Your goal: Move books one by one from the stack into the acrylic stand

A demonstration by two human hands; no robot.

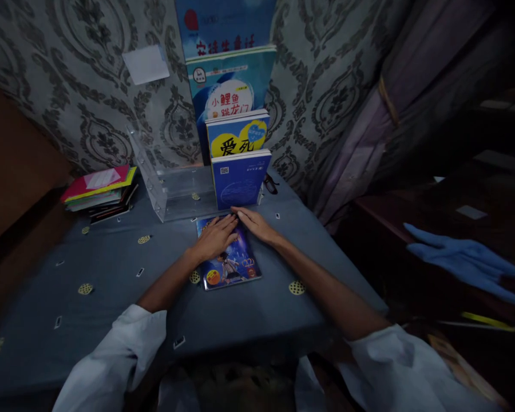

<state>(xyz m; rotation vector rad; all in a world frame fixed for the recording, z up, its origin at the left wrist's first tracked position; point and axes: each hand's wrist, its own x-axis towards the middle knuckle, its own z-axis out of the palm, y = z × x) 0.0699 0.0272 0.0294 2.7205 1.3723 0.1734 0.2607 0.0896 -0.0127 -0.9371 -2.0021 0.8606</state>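
A blue comic book marked 22 lies flat on the cloth-covered table. My left hand rests flat on its upper part, fingers spread, hiding some of the cover. At the book's top right corner is my right hand, its fingers stretched out toward the left hand. Just behind both hands stands a clear acrylic rack. In its right side, books stand upright in steps: a dark blue one in front, then a blue-yellow one and taller picture books.
A pile of books and folders sits at the table's back left. Glasses lie behind the rack's right end. Beyond the right table edge are a blue glove and a purple curtain. Patterned wallpaper covers the back wall.
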